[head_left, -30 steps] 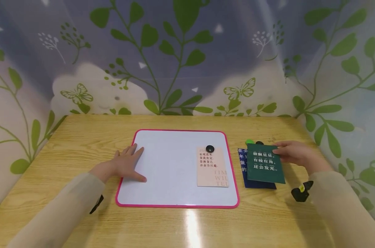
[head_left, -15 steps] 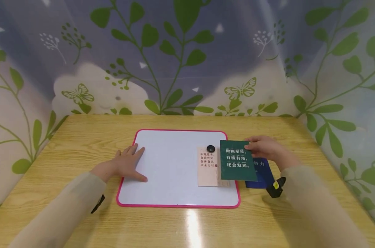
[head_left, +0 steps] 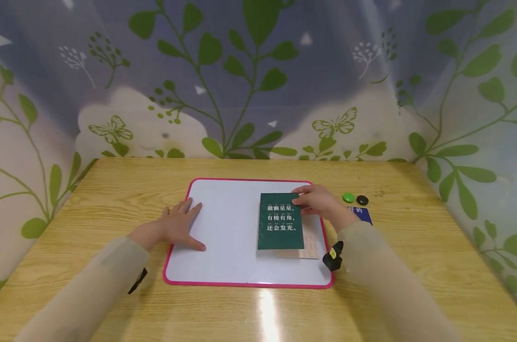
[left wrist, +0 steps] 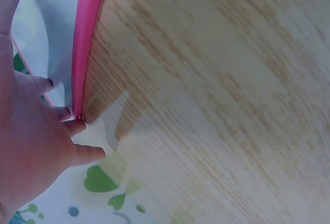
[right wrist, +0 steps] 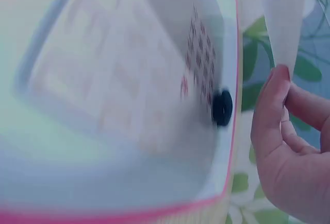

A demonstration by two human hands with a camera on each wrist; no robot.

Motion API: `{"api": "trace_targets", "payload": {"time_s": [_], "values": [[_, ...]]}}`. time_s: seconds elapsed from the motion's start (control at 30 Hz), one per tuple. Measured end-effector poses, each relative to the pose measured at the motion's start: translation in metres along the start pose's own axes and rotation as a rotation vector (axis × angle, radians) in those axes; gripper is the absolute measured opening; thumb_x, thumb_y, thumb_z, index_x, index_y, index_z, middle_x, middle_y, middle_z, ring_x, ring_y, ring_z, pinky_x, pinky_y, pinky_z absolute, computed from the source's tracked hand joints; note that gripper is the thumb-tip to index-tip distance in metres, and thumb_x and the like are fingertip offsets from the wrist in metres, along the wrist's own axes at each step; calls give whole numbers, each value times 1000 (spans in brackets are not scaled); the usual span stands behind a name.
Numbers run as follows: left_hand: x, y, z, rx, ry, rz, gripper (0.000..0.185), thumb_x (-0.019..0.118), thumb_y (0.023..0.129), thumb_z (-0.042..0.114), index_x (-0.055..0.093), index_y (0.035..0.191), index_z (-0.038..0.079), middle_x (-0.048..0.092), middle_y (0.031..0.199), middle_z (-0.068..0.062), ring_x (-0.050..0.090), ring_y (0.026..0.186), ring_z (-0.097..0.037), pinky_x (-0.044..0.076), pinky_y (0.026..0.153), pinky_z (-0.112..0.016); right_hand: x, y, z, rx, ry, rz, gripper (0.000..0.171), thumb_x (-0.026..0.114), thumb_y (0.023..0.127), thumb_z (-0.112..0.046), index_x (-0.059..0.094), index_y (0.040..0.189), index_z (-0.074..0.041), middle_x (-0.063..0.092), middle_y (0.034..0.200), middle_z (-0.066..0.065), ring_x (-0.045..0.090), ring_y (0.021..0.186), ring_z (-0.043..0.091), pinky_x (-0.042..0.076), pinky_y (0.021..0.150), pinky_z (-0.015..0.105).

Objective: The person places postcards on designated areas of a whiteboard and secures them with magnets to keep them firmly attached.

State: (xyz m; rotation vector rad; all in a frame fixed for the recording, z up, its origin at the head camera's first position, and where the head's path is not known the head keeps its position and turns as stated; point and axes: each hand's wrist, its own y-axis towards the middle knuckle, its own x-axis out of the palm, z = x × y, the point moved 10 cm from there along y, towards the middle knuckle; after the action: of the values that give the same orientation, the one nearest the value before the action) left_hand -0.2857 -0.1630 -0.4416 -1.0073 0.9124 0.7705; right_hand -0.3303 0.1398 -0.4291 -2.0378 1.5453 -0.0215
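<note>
Pinched at its top right corner by the right hand [head_left: 318,203], the green card [head_left: 281,227] sits over the whiteboard [head_left: 224,237], covering the pink card [head_left: 303,252]. Left hand [head_left: 179,229] lies flat, fingers spread, on the whiteboard's left edge. Farther right on the desk [head_left: 113,190] lie a green magnet [head_left: 348,197], a black magnet [head_left: 362,200] and a blue card [head_left: 362,213].

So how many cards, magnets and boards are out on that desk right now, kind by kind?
Cards: 3, namely the green card pinched by the right hand, the pink card under it, and the blue card.
Round magnets: 3, namely the green magnet, the black magnet, and one more black magnet on the pink card.
Boards: 1, the whiteboard.
Total: 7.
</note>
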Motion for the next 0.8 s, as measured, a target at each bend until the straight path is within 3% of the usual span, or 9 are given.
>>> {"api": "trace_targets", "payload": {"time_s": [0.23, 0.37, 0.67, 0.8], "values": [[1, 1, -2, 4, 4, 5, 117, 72, 65, 64, 18, 149, 3, 9, 154, -28, 9, 139, -51, 6, 104, -73, 28, 9, -12, -17, -4, 32, 34, 55, 93, -8, 53, 126, -1, 62, 113, 18, 58, 70, 11, 51, 62, 20], [1, 1, -2, 8, 2, 5, 117, 71, 65, 65, 17, 149, 3, 8, 154, -28, 9, 139, -51, 6, 104, -73, 37, 15, -13, -15, -19, 79, 32, 57, 92, -8, 55, 124, -2, 61, 114, 17, 58, 75, 13, 51, 62, 19], [1, -1, -2, 17, -12, 1, 118, 70, 67, 66, 14, 149, 2, 5, 154, -28, 6, 140, -50, 4, 104, -73, 48, 20, -20, -65, -116, 138, 34, 61, 88, -5, 57, 121, 0, 61, 106, 17, 58, 72, 14, 52, 61, 22], [1, -1, -2, 11, -12, 0, 118, 70, 67, 65, 14, 149, 2, 5, 154, -28, 5, 140, -51, 4, 104, -73, 51, 19, -28, -113, -240, 171, 32, 64, 87, -8, 59, 117, 0, 61, 99, 15, 56, 67, 13, 49, 58, 21]]}}
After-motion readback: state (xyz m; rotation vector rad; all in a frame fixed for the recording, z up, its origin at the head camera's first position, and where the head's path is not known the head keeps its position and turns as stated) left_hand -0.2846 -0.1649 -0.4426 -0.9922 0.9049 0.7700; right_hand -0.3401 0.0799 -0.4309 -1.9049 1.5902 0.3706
